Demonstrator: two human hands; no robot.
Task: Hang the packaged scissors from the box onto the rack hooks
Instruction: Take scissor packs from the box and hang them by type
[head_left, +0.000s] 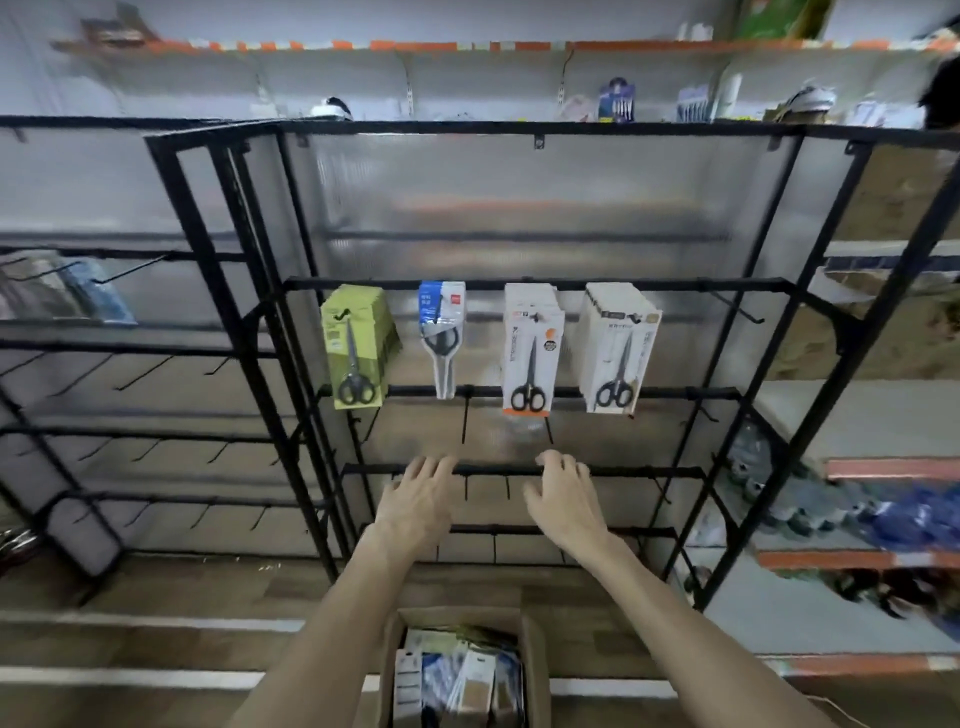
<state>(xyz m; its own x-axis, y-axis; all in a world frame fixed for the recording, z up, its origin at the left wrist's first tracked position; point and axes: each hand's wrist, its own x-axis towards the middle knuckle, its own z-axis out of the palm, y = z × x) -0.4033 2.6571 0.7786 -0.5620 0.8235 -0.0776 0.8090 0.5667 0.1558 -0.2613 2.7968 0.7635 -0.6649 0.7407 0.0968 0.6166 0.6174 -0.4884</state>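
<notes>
A black wire rack (519, 285) stands in front of me with packaged scissors hanging on its upper row: a green stack (356, 345), a blue-topped pack (441, 338), a white and orange stack (531, 348) and a white stack (615, 348). Below my arms sits a cardboard box (535, 654) holding several more scissor packs (462, 675). My left hand (421, 501) and my right hand (563, 499) are both raised in front of the lower bars, fingers relaxed and spread, holding nothing.
A second black rack (171, 343) with bare hooks stands at the left. Shelves with bottled goods (810, 499) run along the right. A high wall shelf (467, 47) carries small packaged items. The floor is wood-patterned with white stripes.
</notes>
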